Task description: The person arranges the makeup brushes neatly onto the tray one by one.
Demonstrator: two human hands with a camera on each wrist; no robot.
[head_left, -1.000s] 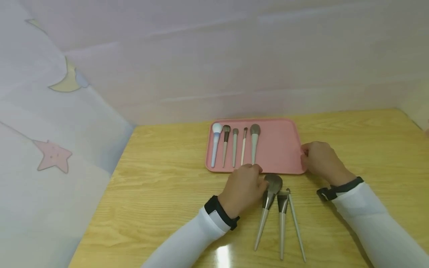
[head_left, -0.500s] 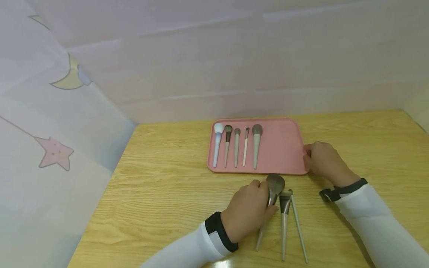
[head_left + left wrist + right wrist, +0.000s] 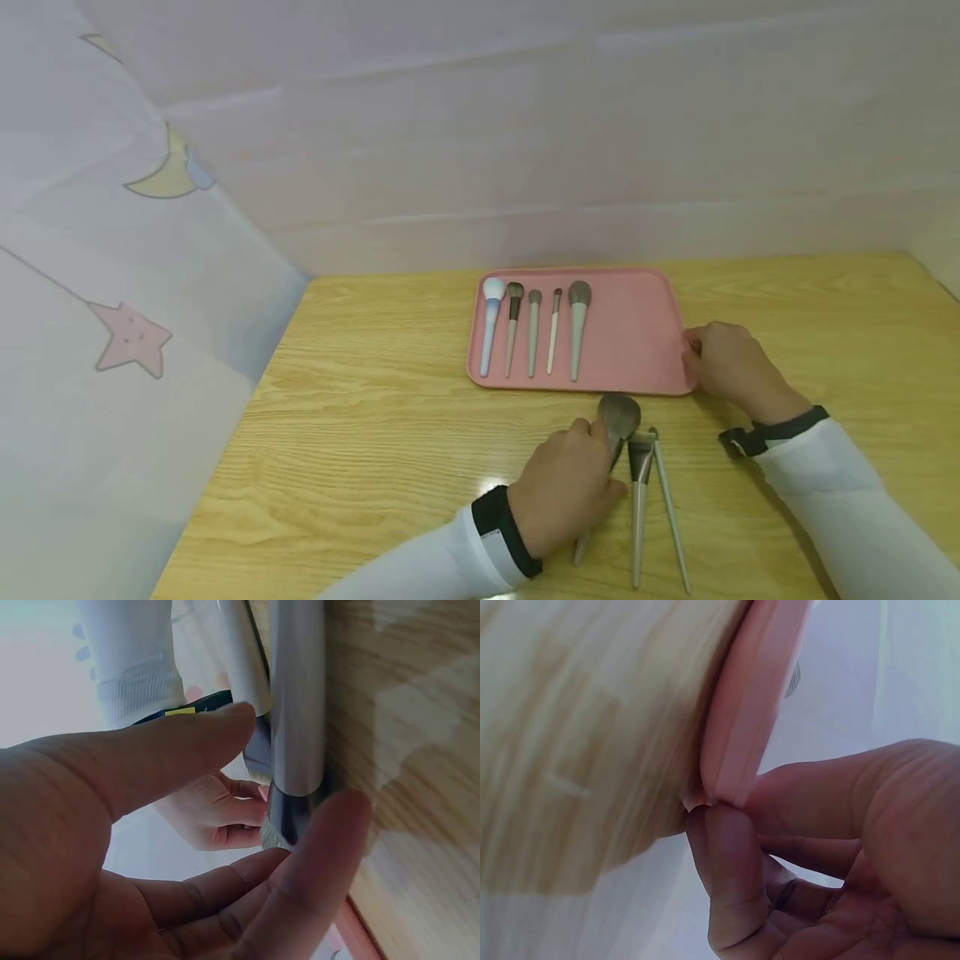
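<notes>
A pink tray (image 3: 637,333) lies on the wooden table, with several makeup brushes (image 3: 534,329) in a row on its left half. In front of it lie three grey brushes: a large powder brush (image 3: 618,414), a flat one (image 3: 639,467) and a thin one (image 3: 670,508). My left hand (image 3: 600,454) covers the large brush's handle. In the left wrist view the left hand (image 3: 292,769) has its thumb and a finger either side of the brush's ferrule (image 3: 296,802). My right hand (image 3: 692,350) pinches the tray's right rim (image 3: 742,712) between thumb and fingers (image 3: 727,847).
Pale curtains with moon and star prints close off the left side and the back. The table (image 3: 375,417) runs bare to the left of the tray and to the right of my right arm. The tray's right half holds nothing.
My left hand has drawn back from the tray's front edge towards me and settled on the large grey brush. The right hand stays on the tray's rim.
</notes>
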